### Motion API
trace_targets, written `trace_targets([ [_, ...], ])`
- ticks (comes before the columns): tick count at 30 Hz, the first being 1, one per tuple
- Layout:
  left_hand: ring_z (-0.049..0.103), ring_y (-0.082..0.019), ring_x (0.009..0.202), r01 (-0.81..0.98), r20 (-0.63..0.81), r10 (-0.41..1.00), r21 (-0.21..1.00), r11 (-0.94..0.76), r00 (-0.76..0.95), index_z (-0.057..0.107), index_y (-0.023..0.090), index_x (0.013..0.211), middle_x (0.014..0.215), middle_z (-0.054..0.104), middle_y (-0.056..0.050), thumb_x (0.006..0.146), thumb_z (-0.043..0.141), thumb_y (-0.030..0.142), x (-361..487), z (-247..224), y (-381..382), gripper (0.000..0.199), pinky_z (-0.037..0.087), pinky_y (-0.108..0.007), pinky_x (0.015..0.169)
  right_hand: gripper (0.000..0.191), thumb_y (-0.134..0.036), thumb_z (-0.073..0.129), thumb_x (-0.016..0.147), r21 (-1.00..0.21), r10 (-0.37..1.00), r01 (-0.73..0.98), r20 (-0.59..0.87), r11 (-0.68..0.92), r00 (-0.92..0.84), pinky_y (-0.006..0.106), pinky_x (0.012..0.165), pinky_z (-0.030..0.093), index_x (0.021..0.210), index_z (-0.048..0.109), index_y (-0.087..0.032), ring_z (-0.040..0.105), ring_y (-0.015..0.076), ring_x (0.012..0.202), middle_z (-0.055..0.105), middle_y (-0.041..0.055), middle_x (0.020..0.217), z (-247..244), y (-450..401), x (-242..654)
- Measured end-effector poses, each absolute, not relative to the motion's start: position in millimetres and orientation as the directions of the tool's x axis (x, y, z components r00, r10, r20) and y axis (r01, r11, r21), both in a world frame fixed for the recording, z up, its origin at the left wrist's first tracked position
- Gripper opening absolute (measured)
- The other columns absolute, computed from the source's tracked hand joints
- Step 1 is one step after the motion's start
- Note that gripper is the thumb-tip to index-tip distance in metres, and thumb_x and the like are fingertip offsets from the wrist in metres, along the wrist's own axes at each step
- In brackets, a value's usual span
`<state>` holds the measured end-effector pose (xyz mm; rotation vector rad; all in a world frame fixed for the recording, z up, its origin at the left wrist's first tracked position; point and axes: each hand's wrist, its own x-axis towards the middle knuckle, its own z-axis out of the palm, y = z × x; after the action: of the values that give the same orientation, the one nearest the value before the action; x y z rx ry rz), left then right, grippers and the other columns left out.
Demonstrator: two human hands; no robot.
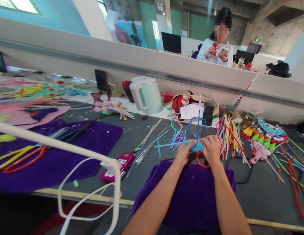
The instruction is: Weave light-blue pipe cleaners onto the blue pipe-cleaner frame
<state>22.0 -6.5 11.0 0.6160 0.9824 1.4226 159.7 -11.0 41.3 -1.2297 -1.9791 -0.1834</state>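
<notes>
My left hand and my right hand are close together above a purple cloth. Between them is a light blue piece, pinched by the fingers of both hands. A light blue strip sticks out to the left past my left hand. Just beyond the fingers rises a dark blue pipe-cleaner shape with a tall stem and two curved side arms. Red-handled scissors lie beneath the hands, their blades mostly covered.
A kettle stands behind. Colourful stems and a pink glue gun lie right; loose wires and a magenta case lie left. A white frame crosses the left foreground. Behind the partition, a person holds a phone and can.
</notes>
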Motion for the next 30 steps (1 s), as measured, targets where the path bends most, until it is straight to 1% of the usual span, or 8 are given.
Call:
trace_targets([
  [12,0.06,-0.015,0.052,-0.554,-0.158,0.972,0.832,0.035,-0.176,0.068,0.012,0.074,0.059,0.066,-0.002,0.053,0.082,0.029,21,10,-5,0.03,0.051,-0.027,0.048,0.016,-0.013,0.056,0.084,-0.329,0.73,0.81,0.662,0.486,-0.169,0.037,0.086,0.025,0.086,0.067,-0.025,0.047,0.019,0.09,0.061,0.0011,0.086,40,-9,161],
  [15,0.06,-0.015,0.05,-0.566,-0.163,0.966,0.824,0.023,-0.198,0.068,0.011,0.074,0.059,0.065,-0.002,0.052,0.082,0.028,21,11,-5,0.031,0.051,-0.027,0.048,0.014,-0.016,0.057,0.084,-0.398,0.744,0.776,0.655,0.49,-0.133,0.037,0.087,0.027,0.085,0.067,-0.025,0.048,0.0194,0.091,0.062,0.0012,0.086,38,-7,163],
  [18,0.06,-0.015,0.051,-0.568,-0.167,0.948,0.823,-0.017,-0.27,0.067,0.011,0.073,0.059,0.065,-0.002,0.05,0.083,0.026,21,14,-5,0.031,0.051,-0.027,0.048,0.011,-0.023,0.057,0.085,-0.552,0.75,0.705,0.66,0.446,0.042,0.037,0.087,0.031,0.091,0.065,-0.023,0.049,0.0208,0.095,0.062,0.0039,0.092,31,0,168],
  [20,0.061,-0.015,0.051,-0.576,-0.175,0.935,0.817,-0.038,-0.309,0.067,0.012,0.073,0.06,0.066,-0.002,0.05,0.083,0.026,20,15,-5,0.032,0.051,-0.027,0.049,0.019,-0.03,0.059,0.082,-0.726,0.769,0.565,0.596,0.392,0.233,0.036,0.084,0.036,0.097,0.062,-0.019,0.051,0.021,0.094,0.061,0.0067,0.097,25,7,171],
  [22,0.062,-0.015,0.053,-0.595,-0.185,0.928,0.802,-0.047,-0.322,0.067,0.012,0.074,0.061,0.066,-0.002,0.051,0.083,0.026,20,16,-5,0.032,0.053,-0.028,0.051,0.029,-0.036,0.062,0.078,-0.897,0.831,0.283,0.427,0.34,0.357,0.032,0.075,0.042,0.101,0.057,-0.017,0.054,0.0185,0.086,0.061,0.007,0.094,20,12,172],
  [23,0.062,-0.015,0.053,-0.604,-0.189,0.927,0.795,-0.05,-0.325,0.067,0.012,0.075,0.061,0.066,-0.002,0.051,0.083,0.026,19,15,-4,0.032,0.053,-0.028,0.051,0.033,-0.037,0.064,0.075,-0.948,0.88,0.111,0.317,0.297,0.353,0.029,0.069,0.043,0.1,0.056,-0.018,0.055,0.0164,0.078,0.061,0.0055,0.09,18,14,172],
  [26,0.063,-0.015,0.056,-0.63,-0.204,0.918,0.775,-0.061,-0.34,0.066,0.013,0.077,0.065,0.067,-0.002,0.051,0.083,0.025,19,13,-3,0.033,0.054,-0.028,0.053,0.034,-0.039,0.072,0.066,-0.951,0.986,-0.29,0.066,0.108,0.151,0.022,0.051,0.039,0.09,0.057,-0.019,0.049,0.0095,0.056,0.058,-0.0015,0.073,15,14,164],
  [30,0.063,-0.014,0.057,-0.635,-0.214,0.914,0.77,-0.059,-0.344,0.066,0.013,0.078,0.066,0.067,-0.001,0.051,0.083,0.024,18,10,-2,0.033,0.055,-0.027,0.053,0.028,-0.034,0.076,0.062,-0.892,0.999,-0.451,0.026,0.039,0.036,0.018,0.047,0.036,0.076,0.059,-0.018,0.042,0.0048,0.049,0.054,-0.005,0.066,18,8,153],
])
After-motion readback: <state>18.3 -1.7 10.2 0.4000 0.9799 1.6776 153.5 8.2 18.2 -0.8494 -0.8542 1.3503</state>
